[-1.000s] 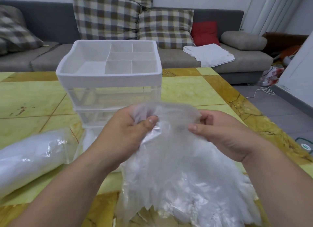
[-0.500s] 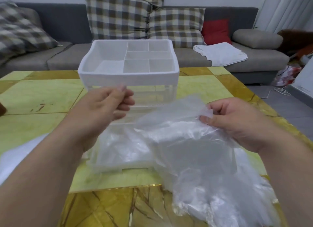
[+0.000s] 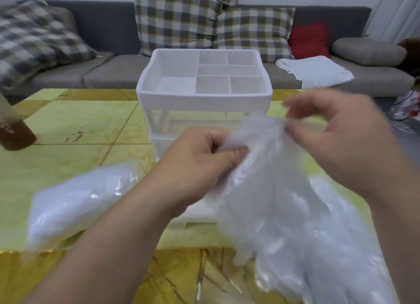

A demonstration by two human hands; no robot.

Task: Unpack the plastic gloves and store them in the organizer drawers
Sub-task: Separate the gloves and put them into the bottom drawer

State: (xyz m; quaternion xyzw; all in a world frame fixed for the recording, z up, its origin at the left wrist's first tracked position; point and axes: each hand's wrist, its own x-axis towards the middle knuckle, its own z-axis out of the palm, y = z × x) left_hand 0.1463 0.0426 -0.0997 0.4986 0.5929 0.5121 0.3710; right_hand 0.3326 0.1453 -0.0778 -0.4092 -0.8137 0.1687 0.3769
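Clear, crinkly plastic gloves (image 3: 272,190) hang in a bunch in the middle and lower right of the frame, over the yellow-green bench (image 3: 68,126). The left hand (image 3: 200,160) pinches the bunch near its top, with the thumb pressed on the plastic. The right hand (image 3: 341,144) is blurry, but its curled fingers pinch the top edge of the same bunch, a little higher and to the right. Just behind the hands stands the white organizer (image 3: 204,101). Its open top tray is split into small boxes, with see-through drawers under it (the hands hide part of them). A second pack (image 3: 84,199) of white plastic lies on the bench at the lower left. A brown cup (image 3: 16,135) sits at the left edge. A grey sofa (image 3: 113,72) fills the top of the frame.
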